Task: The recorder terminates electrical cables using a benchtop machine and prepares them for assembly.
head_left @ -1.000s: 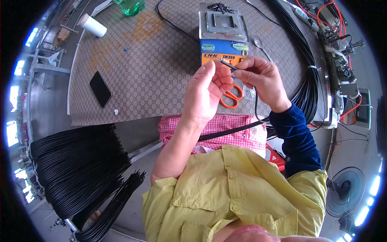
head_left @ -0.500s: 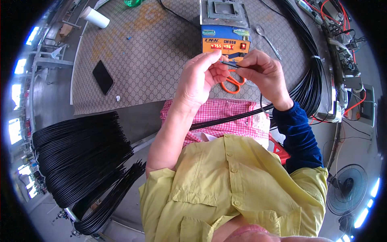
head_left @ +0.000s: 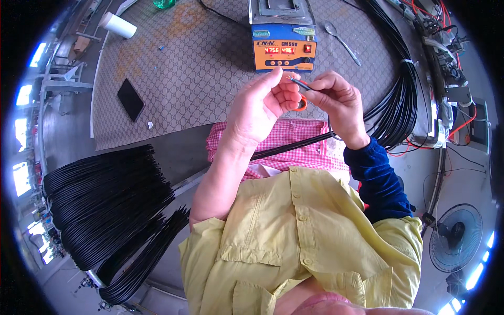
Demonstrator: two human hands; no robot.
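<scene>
My right hand (head_left: 338,102) pinches a dark cable (head_left: 300,84) between thumb and fingers. Thin bared wires fan out at the cable's tip, which points up and left toward my left hand (head_left: 265,102). That hand faces palm-up, its thumb raised and its other fingers half curled, with the wire ends close to the index finger. Whether the wires touch it is too small to tell. Below the hands, orange-handled scissors (head_left: 303,103) lie mostly hidden. Just beyond stands a blue and orange box (head_left: 285,52) with a lit red display and a metal top, like a solder pot.
A thick bundle of black cables (head_left: 407,100) curves along the table's right side. Many more black cables (head_left: 107,199) hang at the left. On the patterned tabletop (head_left: 184,79) lie a phone (head_left: 130,100), a spoon (head_left: 344,43) and a white cylinder (head_left: 118,25).
My left thumb has drawn back from the wire ends, which now show fanned out. Both hands sit lower relative to the box, covering more of the scissors. The whole view has shifted slightly.
</scene>
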